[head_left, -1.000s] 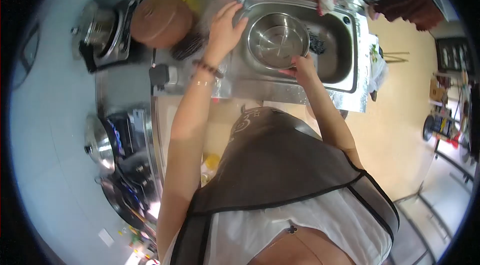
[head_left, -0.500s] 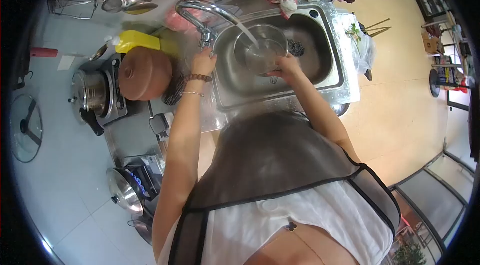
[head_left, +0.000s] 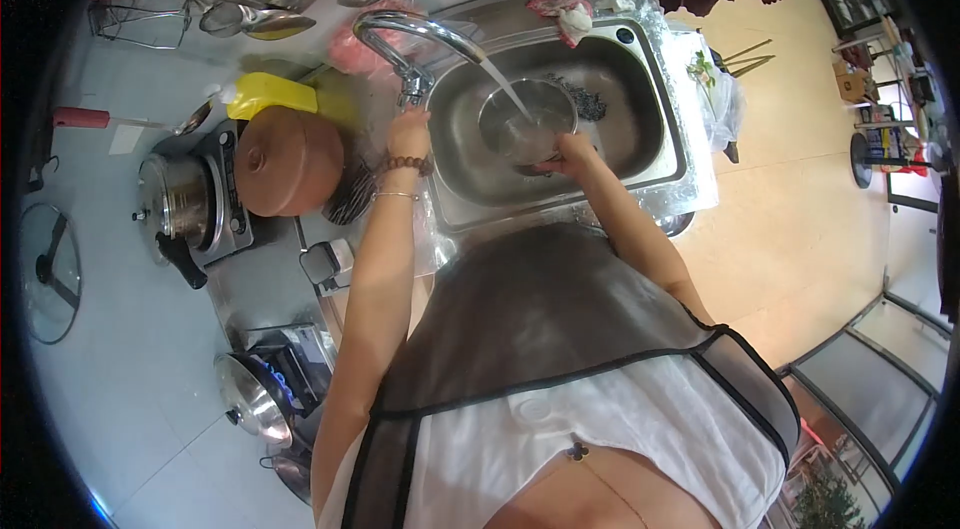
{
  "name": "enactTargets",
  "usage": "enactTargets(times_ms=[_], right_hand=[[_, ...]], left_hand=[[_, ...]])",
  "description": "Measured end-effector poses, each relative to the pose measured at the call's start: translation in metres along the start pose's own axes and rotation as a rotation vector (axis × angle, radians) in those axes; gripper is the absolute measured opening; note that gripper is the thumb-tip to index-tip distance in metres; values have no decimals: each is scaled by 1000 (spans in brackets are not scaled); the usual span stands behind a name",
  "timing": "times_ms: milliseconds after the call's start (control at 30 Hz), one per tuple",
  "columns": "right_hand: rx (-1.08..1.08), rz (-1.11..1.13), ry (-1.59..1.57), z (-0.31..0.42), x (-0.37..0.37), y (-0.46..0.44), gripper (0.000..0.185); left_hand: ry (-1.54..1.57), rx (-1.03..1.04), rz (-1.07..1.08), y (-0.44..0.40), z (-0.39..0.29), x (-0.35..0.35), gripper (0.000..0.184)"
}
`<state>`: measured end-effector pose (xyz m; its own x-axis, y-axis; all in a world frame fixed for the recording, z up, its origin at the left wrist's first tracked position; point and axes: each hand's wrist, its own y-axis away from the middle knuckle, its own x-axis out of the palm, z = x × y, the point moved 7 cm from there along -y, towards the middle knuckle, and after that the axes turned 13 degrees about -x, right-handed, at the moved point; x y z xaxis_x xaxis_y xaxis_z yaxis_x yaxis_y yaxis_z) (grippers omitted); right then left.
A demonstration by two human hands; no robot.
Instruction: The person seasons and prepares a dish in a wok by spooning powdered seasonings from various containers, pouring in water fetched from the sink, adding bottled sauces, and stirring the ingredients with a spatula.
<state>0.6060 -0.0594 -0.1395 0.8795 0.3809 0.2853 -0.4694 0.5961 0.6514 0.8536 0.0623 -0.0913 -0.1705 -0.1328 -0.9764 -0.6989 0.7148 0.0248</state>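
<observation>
Got my right hand (head_left: 573, 157) gripping a round silver metal bowl (head_left: 517, 135); left hand (head_left: 408, 135)'s by the curved chrome faucet (head_left: 428, 20), rectangular steel sink (head_left: 632, 124)'s left edge, can't tell if closed.

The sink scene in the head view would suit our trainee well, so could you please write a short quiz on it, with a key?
1. Multiple choice: Which hand holds the bowl? a) left b) right c) both
2. True or false: The yellow bottle is beside the brown pot.
3. Fill in the gap: Water runs from the ____ into the bowl.

Key:
1. b: the right hand has its grip on the bowl, while the left hand is at the base of the tap.
2. True.
3. tap
</observation>
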Motion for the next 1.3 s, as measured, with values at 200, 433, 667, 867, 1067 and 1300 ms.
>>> enactTargets(times_ms=[200, 433, 667, 867, 1067, 1300], right_hand=[[43, -40, -31, -23, -10, -11, 38], [86, -15, -43, -32, -15, -7, 36], [115, -43, -74, -39, -21, -13, 34], [102, 30, -79, -35, -13, -10, 35], [154, -45, -64, -57, -29, -26, 31], [131, 17, -15, -48, -24, -19, 30]], left_hand=[[51, -39, -50, 8, -6, -13, 28], [52, -81, -10, 0, 10, 11, 27], [178, -297, 73, 4, 4, -6, 25], [165, -220, 33, 0, 13, 10, 25], [168, -158, -32, 9, -10, -19, 23], [153, -293, 24, 9, -4, -15, 23]])
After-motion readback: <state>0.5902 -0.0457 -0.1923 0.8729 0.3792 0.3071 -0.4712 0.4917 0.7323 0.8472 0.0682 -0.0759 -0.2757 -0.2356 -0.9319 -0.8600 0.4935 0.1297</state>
